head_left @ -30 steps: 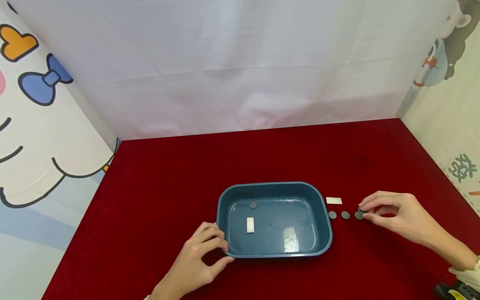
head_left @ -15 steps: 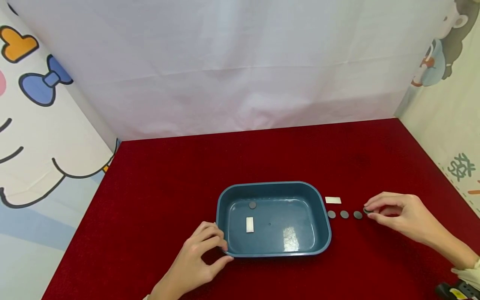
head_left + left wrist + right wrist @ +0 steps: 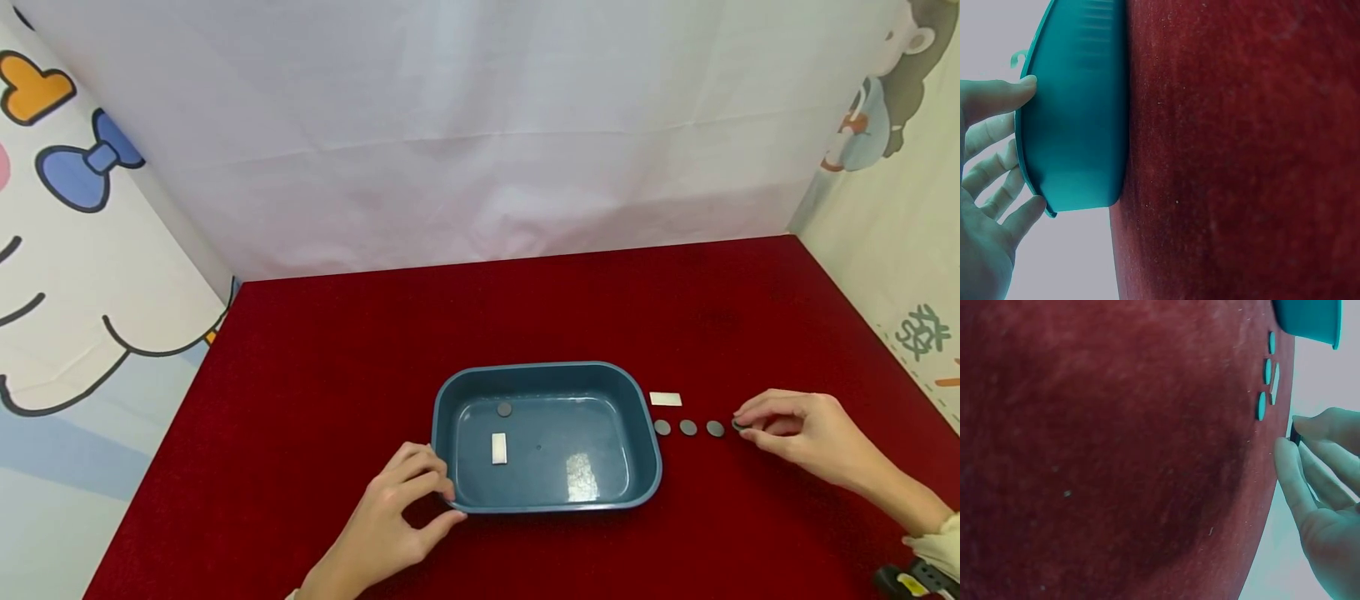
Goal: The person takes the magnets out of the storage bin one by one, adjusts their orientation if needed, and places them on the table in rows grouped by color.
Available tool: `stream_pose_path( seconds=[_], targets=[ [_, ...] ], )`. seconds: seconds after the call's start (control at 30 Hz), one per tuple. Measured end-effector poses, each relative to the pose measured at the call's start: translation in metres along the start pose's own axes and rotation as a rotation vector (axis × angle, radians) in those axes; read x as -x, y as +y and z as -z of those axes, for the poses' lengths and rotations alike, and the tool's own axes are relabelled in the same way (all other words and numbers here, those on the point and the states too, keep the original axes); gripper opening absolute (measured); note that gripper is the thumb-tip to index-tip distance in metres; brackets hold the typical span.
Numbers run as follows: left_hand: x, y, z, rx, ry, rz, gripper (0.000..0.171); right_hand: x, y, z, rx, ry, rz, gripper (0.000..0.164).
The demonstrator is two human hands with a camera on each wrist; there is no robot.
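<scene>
My left hand (image 3: 401, 517) holds the near left corner of a blue plastic basin (image 3: 540, 510), its fingers over the rim and its thumb outside. In the left wrist view the thumb and fingertips lie along the basin's edge (image 3: 1075, 125). Inside the basin are one grey disc (image 3: 504, 409) and a white rectangular piece (image 3: 498, 448). Right of the basin, my right hand (image 3: 802, 429) pinches a dark grey disc (image 3: 1295, 434) between thumb and fingers, close over the cloth. Three similar discs (image 3: 688, 427) lie in a row between that hand and the basin.
A second white rectangular piece (image 3: 665, 399) lies just behind the row of discs. Red cloth (image 3: 337, 358) covers the table. A white curtain (image 3: 480, 150) hangs at the back, with printed cartoon sheets (image 3: 112, 275) at the sides.
My right hand has shifted slightly right and lower with its disc, away from the third disc in the row, which now shows fully. The left hand and basin stay put.
</scene>
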State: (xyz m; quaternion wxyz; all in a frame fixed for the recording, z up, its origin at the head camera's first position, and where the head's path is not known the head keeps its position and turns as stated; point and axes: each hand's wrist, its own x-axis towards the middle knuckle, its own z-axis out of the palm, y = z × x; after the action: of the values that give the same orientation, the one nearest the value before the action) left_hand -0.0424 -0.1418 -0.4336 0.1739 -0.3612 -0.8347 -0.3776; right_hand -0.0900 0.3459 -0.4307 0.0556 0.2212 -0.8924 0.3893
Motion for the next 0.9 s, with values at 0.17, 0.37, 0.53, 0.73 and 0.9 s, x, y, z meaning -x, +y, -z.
stream_pose_path(
  seconds=[0.17, 0.37, 0.53, 0.73, 0.9],
  targets=[
    [0.0, 0.0, 0.0, 0.002, -0.004, 0.006, 0.027, 0.0, 0.006, -0.005, 0.048, 0.018, 0.064, 0.032],
    [0.001, 0.0, 0.001, 0.004, -0.012, 0.027, 0.027, -0.001, 0.009, -0.009, 0.17, 0.034, 0.128, 0.033],
    [0.001, 0.001, 0.002, 0.0, -0.015, 0.039, 0.027, -0.001, 0.01, -0.011, 0.214, 0.045, 0.142, 0.035],
    [0.001, 0.002, 0.004, -0.001, -0.015, 0.034, 0.027, -0.001, 0.007, -0.011, 0.262, 0.046, 0.136, 0.034],
    [0.0, 0.003, 0.005, -0.004, -0.02, 0.037, 0.026, -0.004, -0.001, -0.008, 0.22, 0.038, 0.12, 0.036]
  ],
)
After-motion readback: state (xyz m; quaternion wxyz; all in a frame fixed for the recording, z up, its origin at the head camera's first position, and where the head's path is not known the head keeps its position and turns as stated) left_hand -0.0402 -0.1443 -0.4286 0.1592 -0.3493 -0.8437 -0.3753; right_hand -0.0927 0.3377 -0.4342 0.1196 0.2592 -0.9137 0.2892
